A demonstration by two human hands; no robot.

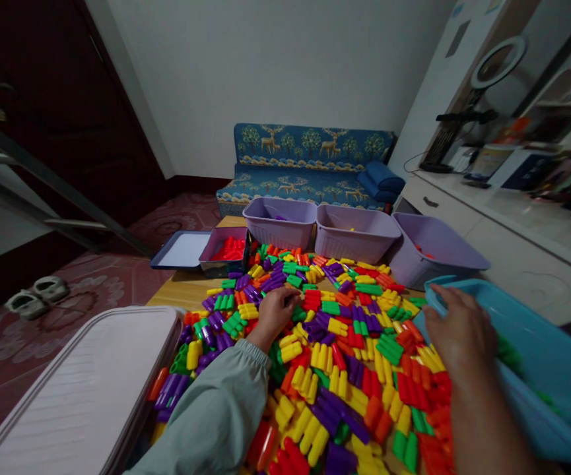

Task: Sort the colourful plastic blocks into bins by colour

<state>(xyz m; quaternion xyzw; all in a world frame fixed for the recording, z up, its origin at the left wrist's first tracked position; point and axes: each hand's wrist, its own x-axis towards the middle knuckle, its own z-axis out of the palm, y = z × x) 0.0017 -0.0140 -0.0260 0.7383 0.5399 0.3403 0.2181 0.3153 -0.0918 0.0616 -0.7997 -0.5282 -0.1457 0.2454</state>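
Note:
A wooden table (pixel 181 290) is covered with a pile of plastic building blocks (pixel 344 356) in red, yellow, green, purple and orange. My left hand (pixel 274 311) reaches into the middle of the pile with its fingers curled down onto blocks near a green one; what it grips, if anything, is hidden. My right hand (pixel 461 333) rests palm down on the near edge of a light blue bin (pixel 547 356) at the right, fingers bent over its rim. A few green pieces lie inside that bin.
Three lilac bins (pixel 354 231) stand along the table's far edge, and a smaller box holding red blocks (pixel 226 251) with a blue-rimmed lid (pixel 179 251) stands at the left. A white lid (pixel 77 396) lies near left. A blue sofa (pixel 305 161) and a white counter (pixel 523 237) lie beyond.

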